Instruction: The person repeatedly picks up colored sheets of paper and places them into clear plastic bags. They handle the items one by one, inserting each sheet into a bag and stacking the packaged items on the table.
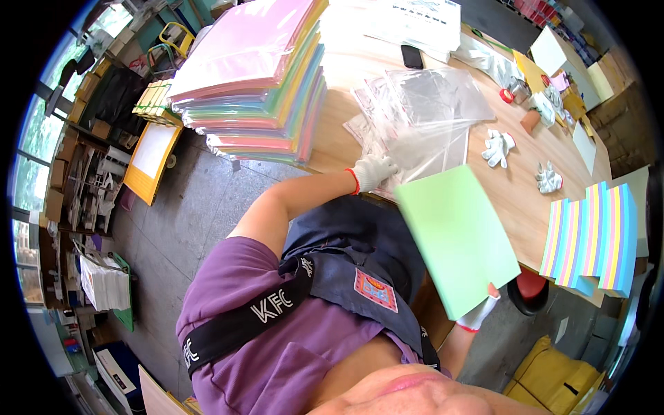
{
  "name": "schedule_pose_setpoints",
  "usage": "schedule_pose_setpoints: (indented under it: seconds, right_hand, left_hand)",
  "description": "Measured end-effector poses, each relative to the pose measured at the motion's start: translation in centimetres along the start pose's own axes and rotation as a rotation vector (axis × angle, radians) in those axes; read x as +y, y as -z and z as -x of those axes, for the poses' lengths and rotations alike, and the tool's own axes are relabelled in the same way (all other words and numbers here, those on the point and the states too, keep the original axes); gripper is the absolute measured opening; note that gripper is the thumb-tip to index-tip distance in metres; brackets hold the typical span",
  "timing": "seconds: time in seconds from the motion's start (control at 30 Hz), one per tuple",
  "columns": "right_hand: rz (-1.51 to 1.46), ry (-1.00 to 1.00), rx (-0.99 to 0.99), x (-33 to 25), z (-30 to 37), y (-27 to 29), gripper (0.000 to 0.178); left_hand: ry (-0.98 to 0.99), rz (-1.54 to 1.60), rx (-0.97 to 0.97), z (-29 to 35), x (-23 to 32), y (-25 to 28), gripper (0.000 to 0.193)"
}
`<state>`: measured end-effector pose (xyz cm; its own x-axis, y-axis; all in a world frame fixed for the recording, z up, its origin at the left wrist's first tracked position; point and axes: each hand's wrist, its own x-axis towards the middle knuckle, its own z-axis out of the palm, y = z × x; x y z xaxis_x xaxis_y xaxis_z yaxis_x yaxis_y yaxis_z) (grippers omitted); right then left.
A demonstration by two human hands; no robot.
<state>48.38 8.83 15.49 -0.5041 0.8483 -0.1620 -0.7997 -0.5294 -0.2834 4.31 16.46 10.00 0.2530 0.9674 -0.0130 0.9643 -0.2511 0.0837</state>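
Observation:
My left hand (375, 172), in a white knitted glove with a red cuff, is at the near edge of a pile of clear plastic bags (443, 97) on the table. Its fingers close on the edge of a clear bag. A stack of light green paper (456, 235), its far edge slightly blurred, slants over the table's near edge beside the bags. At its lower right corner, my gloved right hand (479, 313) grips it, the thumb bare on top. The fingers beneath the paper are hidden.
A tall pile of bagged coloured paper (242, 55) stands at the left of the table (339, 149). Striped paper stacks (588, 238) are at the right edge. Spare gloves (498, 148), a black phone (411, 57) and tape rolls (507, 95) lie around. A red stool (530, 285) stands below.

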Motion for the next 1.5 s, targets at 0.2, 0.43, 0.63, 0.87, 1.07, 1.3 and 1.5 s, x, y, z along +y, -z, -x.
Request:
schedule_pose_setpoints:
  seconds: [0.2,0.43,0.63,0.87,1.07,1.3,1.5]
  right_hand:
    - [0.542,-0.155,0.2,4.2,-1.4,0.1,0.056]
    - [0.642,-0.022,0.305,7.7,-2.6,0.6,0.054]
    - [0.55,0.029,0.284,8.7,-3.4,-0.8,0.029]
    - [0.383,0.095,0.214,11.2,-5.0,-0.3,0.026]
    - [0.212,0.067,0.193,10.9,-5.0,1.5,0.02]
    - [0.265,0.07,0.229,11.4,-5.9,0.9,0.023]
    - [0.372,0.067,0.316,12.6,-6.6,0.7,0.025]
  left_hand:
    - [0.156,0.34,-0.096,-0.3,-2.5,0.4,0.036]
    - [0.203,0.631,0.28,4.5,-2.3,-0.7,0.026]
    - [0.204,0.352,0.456,5.5,-3.0,-1.9,0.023]
    - [0.208,0.445,0.36,4.4,-2.1,-0.8,0.03]
    - [0.635,0.607,0.41,5.1,-0.7,0.6,0.024]
    - [0.546,0.896,0.213,6.1,1.7,2.6,0.023]
    - [0.45,1.757,0.637,6.9,7.9,-5.0,0.02]
